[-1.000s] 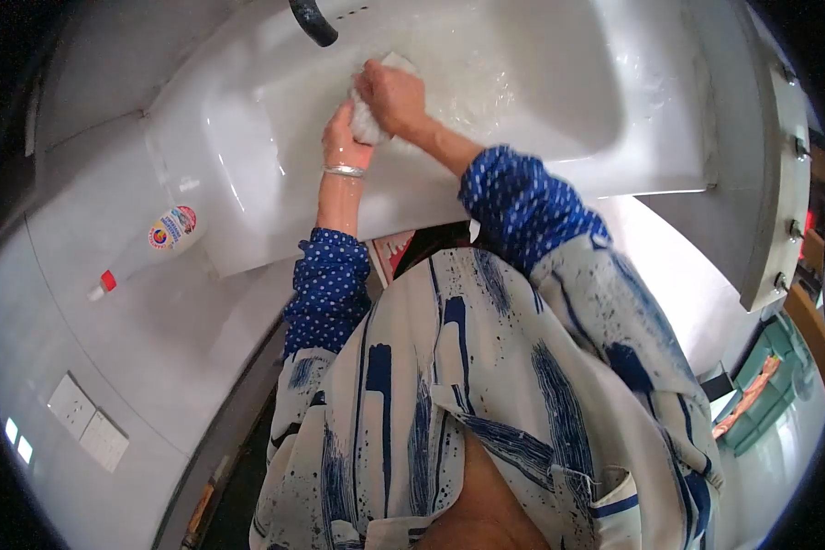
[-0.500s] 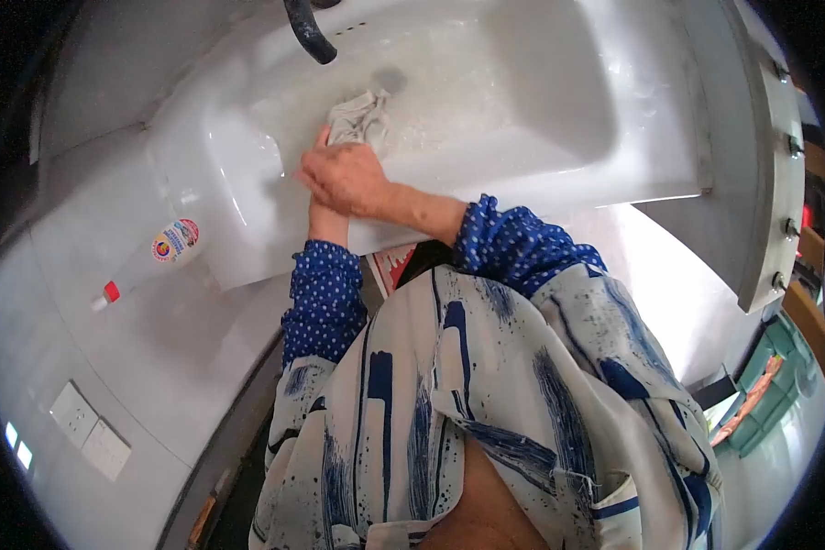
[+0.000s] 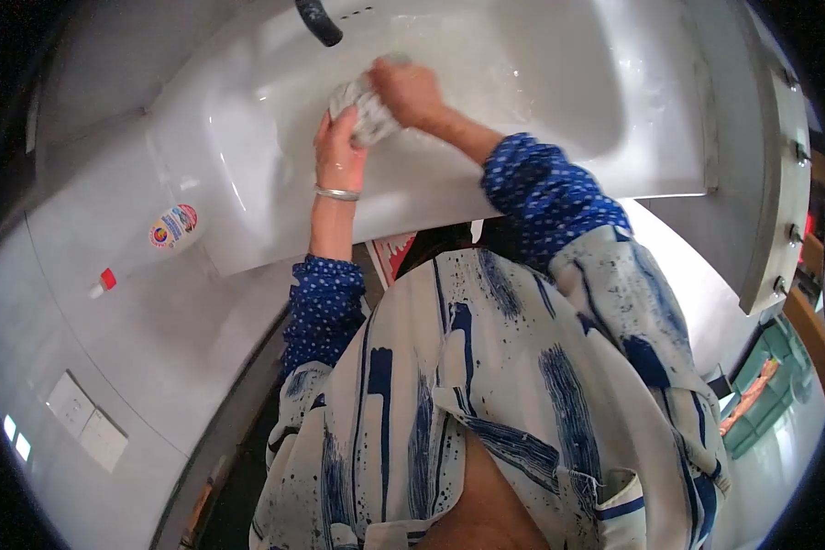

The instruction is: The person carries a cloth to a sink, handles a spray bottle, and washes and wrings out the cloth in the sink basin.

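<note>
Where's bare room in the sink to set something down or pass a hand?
Bare: the sink from the right hand to the right rim, though wet; also a narrower strip between the left hand and left wall. Crowded: near the faucet, where both hands hold the cloth.

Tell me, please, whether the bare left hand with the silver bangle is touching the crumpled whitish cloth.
Touching: the head view shows the left hand holding the cloth, its thumb lying directly over the fabric's near edge.

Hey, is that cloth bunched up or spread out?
Bunched up: the cloth is a crumpled wad over the sink, gripped between the left hand and the right hand.
</note>
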A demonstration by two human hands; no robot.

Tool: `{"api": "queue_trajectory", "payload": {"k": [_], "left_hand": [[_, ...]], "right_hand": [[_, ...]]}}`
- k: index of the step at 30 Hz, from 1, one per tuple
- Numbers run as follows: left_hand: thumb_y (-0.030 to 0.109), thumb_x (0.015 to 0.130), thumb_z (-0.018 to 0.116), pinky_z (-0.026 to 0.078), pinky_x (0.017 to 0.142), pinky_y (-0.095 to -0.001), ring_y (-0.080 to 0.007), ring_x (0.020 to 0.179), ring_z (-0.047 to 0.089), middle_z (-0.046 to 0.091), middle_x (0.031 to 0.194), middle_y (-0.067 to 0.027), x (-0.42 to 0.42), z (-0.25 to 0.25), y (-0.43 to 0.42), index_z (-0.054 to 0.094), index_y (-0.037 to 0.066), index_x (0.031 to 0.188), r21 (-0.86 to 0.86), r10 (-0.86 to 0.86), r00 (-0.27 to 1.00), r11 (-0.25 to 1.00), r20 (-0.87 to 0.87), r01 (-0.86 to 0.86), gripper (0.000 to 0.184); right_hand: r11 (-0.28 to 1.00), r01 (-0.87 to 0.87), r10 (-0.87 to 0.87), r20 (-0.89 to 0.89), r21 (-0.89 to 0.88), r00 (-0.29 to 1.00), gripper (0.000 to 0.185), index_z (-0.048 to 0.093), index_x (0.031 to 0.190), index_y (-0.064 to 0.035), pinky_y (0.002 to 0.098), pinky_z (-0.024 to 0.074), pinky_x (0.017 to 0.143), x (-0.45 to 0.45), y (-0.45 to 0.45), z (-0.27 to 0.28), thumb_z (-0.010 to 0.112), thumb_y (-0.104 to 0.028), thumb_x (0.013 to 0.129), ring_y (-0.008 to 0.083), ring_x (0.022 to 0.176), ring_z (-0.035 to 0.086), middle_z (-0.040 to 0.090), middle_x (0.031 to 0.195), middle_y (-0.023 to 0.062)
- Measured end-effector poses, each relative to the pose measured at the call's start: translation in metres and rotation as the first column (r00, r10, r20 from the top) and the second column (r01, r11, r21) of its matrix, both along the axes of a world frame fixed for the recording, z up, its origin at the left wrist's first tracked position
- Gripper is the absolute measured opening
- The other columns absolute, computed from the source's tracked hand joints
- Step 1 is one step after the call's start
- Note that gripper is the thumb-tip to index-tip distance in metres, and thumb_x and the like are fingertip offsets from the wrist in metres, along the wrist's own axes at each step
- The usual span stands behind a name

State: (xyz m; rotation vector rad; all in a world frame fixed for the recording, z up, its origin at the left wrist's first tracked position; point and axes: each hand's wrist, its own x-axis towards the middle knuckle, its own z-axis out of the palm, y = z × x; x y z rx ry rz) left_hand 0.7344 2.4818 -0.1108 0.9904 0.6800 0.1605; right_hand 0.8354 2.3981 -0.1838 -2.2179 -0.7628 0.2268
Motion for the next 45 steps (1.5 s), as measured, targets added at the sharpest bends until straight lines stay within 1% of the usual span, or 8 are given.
{"api": "queue_trajectory", "payload": {"k": [7, 10, 18, 22, 26, 34, 40, 45], "left_hand": [[0.004, 0.074, 0.065, 0.046, 0.071, -0.0403, -0.0246, 0.089, 0.056, 0.055, 0.104, -0.0109, -0.017, -0.048, -0.017, 0.046, 0.000, 0.115, -0.078, 0.129, 0.925, 0.983, -0.358, -0.167, 0.045], [0.006, 0.073, 0.067, 0.046, 0.072, -0.0425, -0.0257, 0.088, 0.057, 0.056, 0.101, -0.0124, -0.021, -0.060, -0.011, 0.045, -0.002, 0.115, -0.133, 0.033, 0.909, 0.986, -0.415, -0.097, 0.047], [0.012, 0.071, 0.068, 0.047, 0.061, -0.0269, -0.0143, 0.071, 0.057, 0.059, 0.084, -0.0080, -0.033, 0.005, -0.009, 0.054, -0.003, 0.100, 0.092, 0.111, 0.861, 0.993, -0.497, -0.075, 0.036], [0.017, 0.069, 0.069, 0.047, 0.061, -0.0259, -0.0124, 0.066, 0.056, 0.060, 0.080, -0.0051, -0.064, -0.003, 0.030, 0.059, 0.000, 0.089, 0.130, -0.058, 0.940, 0.986, -0.337, 0.107, 0.028], [0.018, 0.069, 0.066, 0.046, 0.062, -0.0276, -0.0139, 0.067, 0.056, 0.059, 0.075, -0.0056, -0.065, -0.023, 0.031, 0.060, 0.001, 0.085, 0.428, -0.236, 0.761, 0.710, -0.604, 0.559, 0.024], [0.006, 0.072, 0.056, 0.044, 0.076, -0.0388, -0.0314, 0.089, 0.054, 0.053, 0.096, -0.0124, -0.051, -0.014, 0.000, 0.060, 0.008, 0.097, 0.784, -0.293, 0.758, 0.042, -0.583, 0.619, 0.025], [0.004, 0.073, 0.055, 0.045, 0.075, -0.0408, -0.0324, 0.086, 0.054, 0.050, 0.097, -0.0130, -0.048, 0.007, -0.020, 0.056, 0.010, 0.106, 0.771, -0.342, 0.732, 0.031, -0.590, 0.636, 0.034], [0.003, 0.075, 0.052, 0.046, 0.074, -0.0416, -0.0336, 0.083, 0.055, 0.050, 0.096, -0.0138, -0.039, -0.009, -0.031, 0.056, 0.012, 0.107, 0.782, -0.355, 0.746, 0.065, -0.563, 0.620, 0.034]], "right_hand": [[0.927, 0.310, -0.345, -0.159, -0.211, 0.925, 0.025, 0.053, 0.088, -0.0081, 0.0456, 0.0434, 0.065, 0.034, -0.086, -0.015, 0.055, -0.032, 0.080, 0.0354, 0.079, 0.058, 0.061, 0.082, 0.0169], [0.921, 0.333, -0.279, 0.252, -0.202, 0.927, 0.024, 0.055, 0.087, -0.0084, 0.0423, 0.0405, 0.070, 0.034, -0.076, -0.012, 0.056, -0.031, 0.080, 0.0315, 0.085, 0.057, 0.061, 0.092, 0.0138], [0.966, -0.219, 0.180, -0.254, -0.136, 0.950, 0.024, 0.060, 0.086, -0.0043, 0.0350, 0.0454, 0.069, 0.030, -0.023, -0.045, 0.062, -0.024, 0.073, 0.0284, 0.077, 0.060, 0.063, 0.083, 0.0144], [0.975, 0.200, -0.137, -0.451, 0.096, 0.882, 0.023, 0.058, 0.078, 0.0004, 0.0291, 0.0434, 0.059, 0.050, -0.084, -0.033, 0.061, -0.022, 0.074, 0.0140, 0.062, 0.052, 0.059, 0.069, 0.0079], [0.898, -0.100, 0.035, -0.155, -0.429, 0.987, 0.029, 0.057, 0.088, -0.0038, 0.0370, 0.0448, 0.067, 0.052, -0.111, -0.028, 0.063, -0.027, 0.072, 0.0286, 0.078, 0.057, 0.060, 0.075, 0.0149], [0.906, -0.016, 0.060, 0.089, -0.424, 0.994, 0.047, 0.051, 0.113, -0.0181, 0.0480, 0.0413, 0.080, -0.004, 0.006, -0.017, 0.053, -0.049, 0.077, 0.0325, 0.106, 0.047, 0.048, 0.114, 0.0143], [0.977, 0.140, -0.142, -0.002, -0.163, 0.990, 0.020, 0.057, 0.087, -0.0105, 0.0439, 0.0466, 0.064, 0.031, -0.028, -0.025, 0.055, -0.025, 0.073, 0.0361, 0.076, 0.057, 0.061, 0.076, 0.0147], [0.963, 0.171, -0.204, -0.150, -0.207, 0.967, 0.039, 0.051, 0.102, -0.0100, 0.0430, 0.0431, 0.079, 0.058, -0.071, -0.046, 0.058, -0.036, 0.074, 0.0360, 0.096, 0.051, 0.051, 0.101, 0.0175]]}}
